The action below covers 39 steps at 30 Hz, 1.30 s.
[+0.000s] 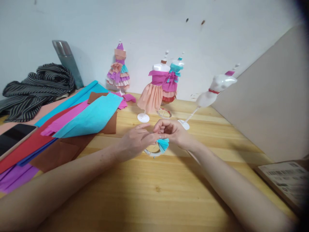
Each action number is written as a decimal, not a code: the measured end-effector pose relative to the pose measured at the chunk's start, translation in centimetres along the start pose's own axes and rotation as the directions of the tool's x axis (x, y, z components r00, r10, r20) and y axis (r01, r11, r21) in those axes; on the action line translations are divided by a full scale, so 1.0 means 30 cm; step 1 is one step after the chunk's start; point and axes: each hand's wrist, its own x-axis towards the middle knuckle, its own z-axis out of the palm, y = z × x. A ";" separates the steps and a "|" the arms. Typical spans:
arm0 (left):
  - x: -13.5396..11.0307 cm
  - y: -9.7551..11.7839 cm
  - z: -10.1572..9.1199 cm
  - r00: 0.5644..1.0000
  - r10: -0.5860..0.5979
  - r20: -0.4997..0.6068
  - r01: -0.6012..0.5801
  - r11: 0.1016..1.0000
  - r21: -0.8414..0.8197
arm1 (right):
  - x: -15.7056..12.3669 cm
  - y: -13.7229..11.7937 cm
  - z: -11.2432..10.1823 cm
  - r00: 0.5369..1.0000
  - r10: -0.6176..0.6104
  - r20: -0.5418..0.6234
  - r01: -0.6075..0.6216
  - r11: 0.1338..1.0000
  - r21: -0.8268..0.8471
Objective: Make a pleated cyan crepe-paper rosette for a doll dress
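Observation:
My left hand (137,141) and my right hand (177,133) meet over the middle of the table. Both pinch the gathered top of a small turquoise pleated paper piece (163,145), which fans out below the fingertips. The exact grip is partly hidden by the fingers. Just beneath lies a pale ring-shaped roll (154,154), partly covered by my left hand and the paper. Beyond my hands stands a mini dress form (161,66) wearing a magenta top and a peach paper skirt (152,96). A bare white dress form (207,98) with a red neck band leans to the right.
Sheets of coloured paper (89,117) spread over the left side, with a phone (16,137), a striped cloth (38,87) and a bottle (69,61). Two more dressed forms (120,64) (177,69) stand by the wall. Another ring (164,113) lies behind; a cardboard box (282,180) sits right.

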 end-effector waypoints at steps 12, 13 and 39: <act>0.019 0.001 -0.032 0.990 0.003 -0.143 0.007 0.998 0.068 | 0.009 0.022 0.009 0.988 0.090 -0.128 -0.086 0.996 0.035; 0.017 -0.003 -0.029 0.990 -0.016 -0.142 0.026 0.997 0.068 | 0.009 0.022 0.008 0.988 0.085 -0.130 -0.079 0.995 0.053; -0.003 0.015 -0.011 0.948 -0.312 -0.061 0.313 0.950 0.008 | 0.019 0.089 0.082 0.953 0.193 -0.232 -0.113 0.941 0.319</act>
